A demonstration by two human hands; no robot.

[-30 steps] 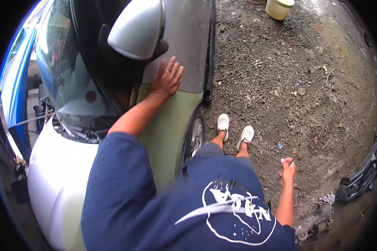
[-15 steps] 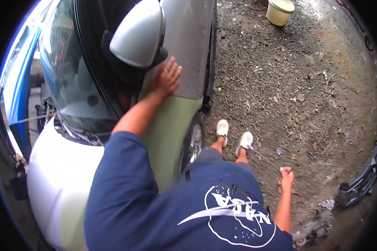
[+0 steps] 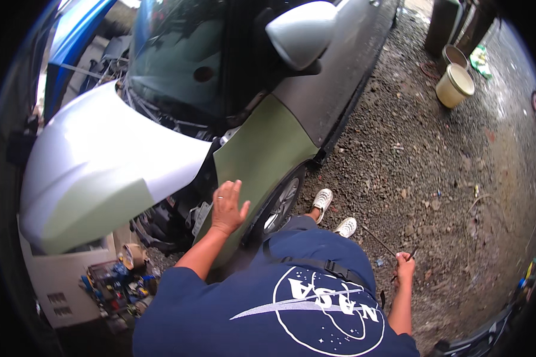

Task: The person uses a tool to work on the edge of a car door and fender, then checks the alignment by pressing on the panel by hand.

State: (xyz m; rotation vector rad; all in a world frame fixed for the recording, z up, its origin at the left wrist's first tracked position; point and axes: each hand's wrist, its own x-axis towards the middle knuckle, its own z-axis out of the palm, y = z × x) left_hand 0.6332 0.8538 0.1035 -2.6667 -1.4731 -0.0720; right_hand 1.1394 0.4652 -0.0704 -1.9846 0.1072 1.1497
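My left hand (image 3: 227,208) is open, its fingers spread, over the front edge of the car's olive-green fender (image 3: 268,143). Whether its palm touches the panel I cannot tell. My right hand (image 3: 405,265) hangs low on the right with its fingers closed round a thin dark rod (image 3: 380,241). One end of the rod slants toward my shoes, and a short dark piece sticks out past the fingers. Left of my left hand, the white hood (image 3: 119,140) with a green patch stands raised from the body, leaving dark engine-bay parts (image 3: 167,220) visible. The silver side mirror (image 3: 301,35) is farther off.
The front wheel (image 3: 283,205) is close beside my legs. Gravel ground (image 3: 393,160) spreads to the right. A lidded cream bucket (image 3: 454,86) stands at the far right. Tools and small items (image 3: 116,285) lie in a pile at lower left. A blue car panel (image 3: 77,33) is at far left.
My left hand has come back from the grey door near the mirror to the fender's front edge. The view has shifted toward the car's front. My right hand still grips the rod.
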